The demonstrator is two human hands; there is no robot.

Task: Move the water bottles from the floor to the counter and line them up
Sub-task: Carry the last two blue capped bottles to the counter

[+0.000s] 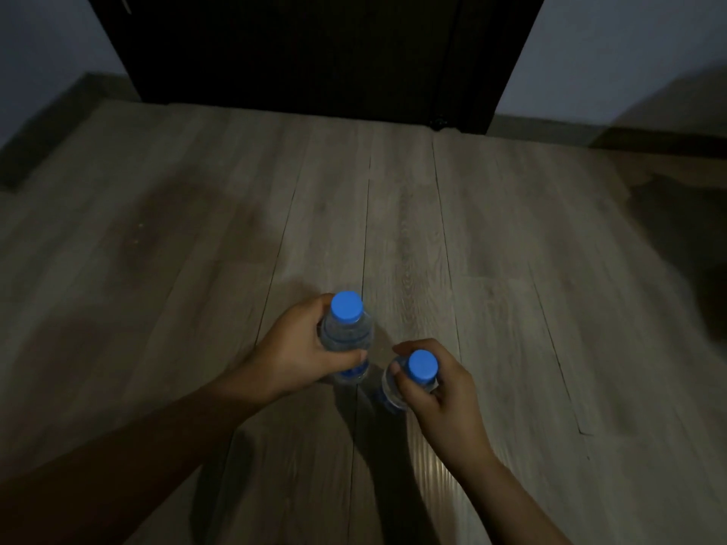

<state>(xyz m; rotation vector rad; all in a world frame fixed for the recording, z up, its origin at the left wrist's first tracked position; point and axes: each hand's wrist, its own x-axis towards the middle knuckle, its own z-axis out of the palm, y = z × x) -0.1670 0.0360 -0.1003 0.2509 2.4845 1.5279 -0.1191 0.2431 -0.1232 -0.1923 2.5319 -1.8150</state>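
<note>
Two clear water bottles with blue caps are upright over the wooden floor point(393, 214). My left hand point(295, 356) wraps around the body of the left bottle point(347, 320). My right hand point(440, 391) grips the right bottle point(421, 365) just below its cap, and its lower part is mostly hidden by my fingers. The two bottles are close together, a small gap apart. I cannot tell whether their bases touch the floor. No counter is in view.
A dark wooden door point(307, 53) stands straight ahead at the far edge of the floor, with pale walls point(629, 45) on either side and a dark skirting board point(47, 127) along the left. The room is dim.
</note>
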